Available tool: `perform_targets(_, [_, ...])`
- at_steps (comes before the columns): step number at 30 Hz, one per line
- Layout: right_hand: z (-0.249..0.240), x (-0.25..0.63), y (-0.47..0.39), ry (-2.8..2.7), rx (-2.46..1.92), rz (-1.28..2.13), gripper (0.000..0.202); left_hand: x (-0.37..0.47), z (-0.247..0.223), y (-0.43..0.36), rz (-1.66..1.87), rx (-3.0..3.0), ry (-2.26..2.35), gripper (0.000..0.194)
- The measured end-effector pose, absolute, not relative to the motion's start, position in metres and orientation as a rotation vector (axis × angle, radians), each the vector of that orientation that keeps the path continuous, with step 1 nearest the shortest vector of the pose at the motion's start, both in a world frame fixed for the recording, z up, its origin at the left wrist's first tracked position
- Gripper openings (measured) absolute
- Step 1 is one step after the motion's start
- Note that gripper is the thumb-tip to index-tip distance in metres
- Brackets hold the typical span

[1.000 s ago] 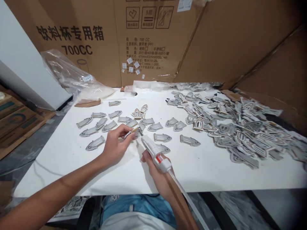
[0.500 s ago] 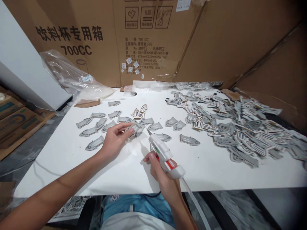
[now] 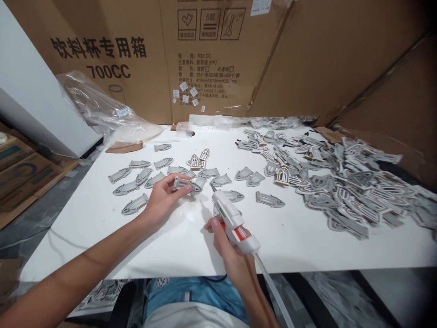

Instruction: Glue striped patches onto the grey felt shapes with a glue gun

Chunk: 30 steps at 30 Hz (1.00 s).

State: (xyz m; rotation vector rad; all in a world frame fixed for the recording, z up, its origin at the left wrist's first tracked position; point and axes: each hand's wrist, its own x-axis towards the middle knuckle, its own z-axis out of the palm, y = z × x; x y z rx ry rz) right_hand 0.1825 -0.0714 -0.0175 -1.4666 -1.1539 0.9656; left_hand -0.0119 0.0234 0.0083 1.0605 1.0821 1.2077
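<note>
Between the thumb and fingers of my left hand (image 3: 168, 193) is a grey arched window-shaped piece (image 3: 187, 186), held a little above the table. My right hand (image 3: 227, 241) is wrapped round a white hot glue gun (image 3: 232, 218) with a red trigger. The gun's nozzle points up and left, just to the right of the held piece and apart from it. A glue stick (image 3: 271, 282) runs out of the gun's back end. Similar grey pieces (image 3: 126, 187) lie spread about the left hand. Behind it, a few brown-and-white window pieces (image 3: 196, 161) lie together.
On the right of the white table (image 3: 164, 250) spreads a large heap of window-shaped pieces (image 3: 355, 187). Cardboard (image 3: 211, 59) walls the back and right. A clear plastic bag (image 3: 112, 109) lies at the back left.
The piece in my left hand has turned from tilted to lying more level, its pointed end to the right. The glue gun has shifted very slightly.
</note>
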Motion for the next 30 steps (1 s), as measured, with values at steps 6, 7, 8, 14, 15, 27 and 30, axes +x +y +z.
perform_targets(6, [-0.004, 0.182, -0.072, -1.218, -1.477, 1.009, 0.048, -0.013, 0.004, 0.026, 1.303, 1.181, 1.15, 0.034])
perform_targets(7, [-0.002, 0.182, -0.072, -1.231, -1.476, 1.003, 0.047, -0.013, 0.004, 0.026, 1.3, 1.178, 1.157, 0.037])
perform_targets(8, [0.0, 0.181, -0.072, -1.248, -1.465, 0.997, 0.047, -0.013, 0.004, 0.026, 1.293, 1.171, 1.158, 0.04])
perform_targets(14, [-0.008, 0.181, -0.066, -1.448, -1.42, 0.901, 0.047, -0.012, 0.003, 0.023, 1.216, 1.076, 1.133, 0.045])
perform_targets(15, [-0.011, 0.182, -0.064, -1.483, -1.423, 0.887, 0.047, -0.011, 0.002, 0.023, 1.208, 1.063, 1.131, 0.045])
perform_targets(27, [-0.018, 0.179, -0.061, -1.474, -1.432, 0.864, 0.046, -0.009, 0.003, 0.019, 1.159, 1.002, 1.082, 0.041])
perform_targets(30, [-0.019, 0.179, -0.06, -1.468, -1.44, 0.854, 0.046, -0.008, 0.004, 0.018, 1.152, 0.989, 1.068, 0.04])
